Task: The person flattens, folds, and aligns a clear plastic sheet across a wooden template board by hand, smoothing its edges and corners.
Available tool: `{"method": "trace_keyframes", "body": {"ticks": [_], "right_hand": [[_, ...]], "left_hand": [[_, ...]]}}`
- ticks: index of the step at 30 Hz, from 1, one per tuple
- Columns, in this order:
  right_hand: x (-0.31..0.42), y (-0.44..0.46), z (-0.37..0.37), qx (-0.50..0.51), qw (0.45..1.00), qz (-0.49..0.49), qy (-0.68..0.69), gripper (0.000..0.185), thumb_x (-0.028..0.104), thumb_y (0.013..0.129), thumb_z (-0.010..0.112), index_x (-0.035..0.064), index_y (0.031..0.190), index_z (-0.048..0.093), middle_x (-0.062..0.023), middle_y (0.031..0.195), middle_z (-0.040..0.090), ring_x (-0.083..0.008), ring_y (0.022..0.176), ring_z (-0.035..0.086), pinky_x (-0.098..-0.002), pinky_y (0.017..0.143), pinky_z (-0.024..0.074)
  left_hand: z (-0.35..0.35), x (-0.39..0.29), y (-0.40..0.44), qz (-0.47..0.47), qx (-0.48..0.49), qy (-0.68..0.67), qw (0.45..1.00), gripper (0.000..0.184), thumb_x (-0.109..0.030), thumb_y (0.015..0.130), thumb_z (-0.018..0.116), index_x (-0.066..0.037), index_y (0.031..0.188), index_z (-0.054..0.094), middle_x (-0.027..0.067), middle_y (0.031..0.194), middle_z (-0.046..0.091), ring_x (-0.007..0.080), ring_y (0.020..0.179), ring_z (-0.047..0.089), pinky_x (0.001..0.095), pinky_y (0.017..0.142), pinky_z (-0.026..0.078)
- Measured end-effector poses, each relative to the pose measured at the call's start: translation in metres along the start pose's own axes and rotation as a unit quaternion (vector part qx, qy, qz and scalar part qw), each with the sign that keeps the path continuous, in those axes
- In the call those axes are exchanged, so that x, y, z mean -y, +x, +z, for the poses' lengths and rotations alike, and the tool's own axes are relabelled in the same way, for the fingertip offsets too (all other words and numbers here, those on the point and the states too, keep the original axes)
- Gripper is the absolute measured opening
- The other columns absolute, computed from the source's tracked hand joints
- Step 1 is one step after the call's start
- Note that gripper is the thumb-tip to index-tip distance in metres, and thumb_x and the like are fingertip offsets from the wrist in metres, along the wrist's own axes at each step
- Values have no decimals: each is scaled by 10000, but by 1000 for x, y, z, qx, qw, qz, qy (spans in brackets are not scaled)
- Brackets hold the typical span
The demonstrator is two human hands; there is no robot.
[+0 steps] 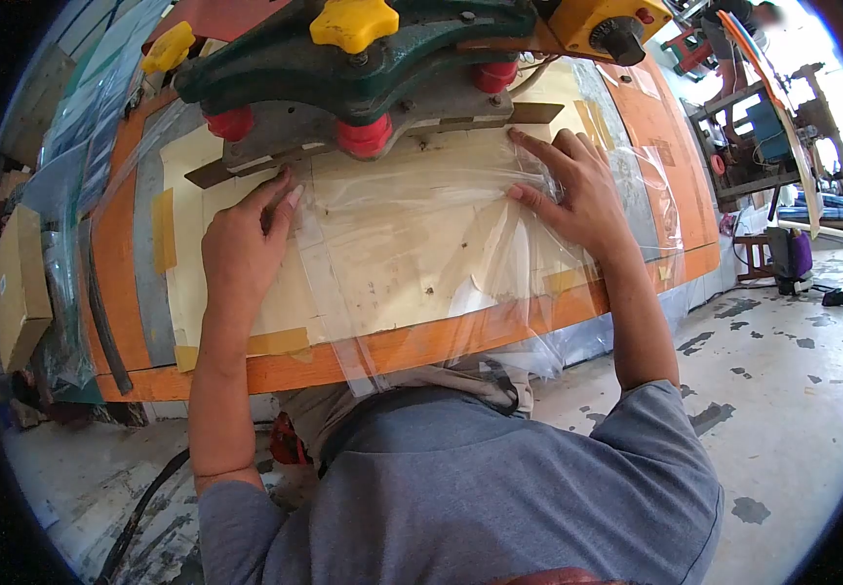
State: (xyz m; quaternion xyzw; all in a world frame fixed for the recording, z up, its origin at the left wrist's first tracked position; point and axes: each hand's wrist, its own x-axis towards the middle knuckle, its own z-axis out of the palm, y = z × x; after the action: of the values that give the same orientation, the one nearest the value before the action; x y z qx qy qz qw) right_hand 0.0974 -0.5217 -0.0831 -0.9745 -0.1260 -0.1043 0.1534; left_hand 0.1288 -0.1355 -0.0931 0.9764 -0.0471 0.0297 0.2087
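A clear plastic film (411, 200) lies wrinkled over the cream-coloured sheet on the bench, and its lower part hangs past the front edge. At its left edge, my left hand (246, 239) is closed, thumb and index finger pinched on the film. My right hand (582, 190) rests on the film's right side with its index finger stretched out and its thumb apart. Both hands are just below the long metal bar (368, 141) of a dark green machine head (353, 68), which carries red knobs underneath.
Yellow star knobs (354, 24) and a yellow control box (608, 29) sit on the machine above the orange bench (392, 351). On the left stands a cardboard box (19, 288). Another person (728, 49) is at the far right, near shop equipment.
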Motion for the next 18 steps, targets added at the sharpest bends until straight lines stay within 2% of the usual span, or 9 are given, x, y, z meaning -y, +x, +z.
{"method": "trace_keyframes", "body": {"ticks": [18], "right_hand": [[1,-1,-1,-4,1000,-3,-10,649,581,901,730,183,1412,688,-84,889,538,-281,909,535,-423,871,434]], "left_hand": [[-2,-2,0,-2,12,9,1000,341,-400,1022,652,-255,1315,744,129,759,737,330,724,727,432,703,568]]}}
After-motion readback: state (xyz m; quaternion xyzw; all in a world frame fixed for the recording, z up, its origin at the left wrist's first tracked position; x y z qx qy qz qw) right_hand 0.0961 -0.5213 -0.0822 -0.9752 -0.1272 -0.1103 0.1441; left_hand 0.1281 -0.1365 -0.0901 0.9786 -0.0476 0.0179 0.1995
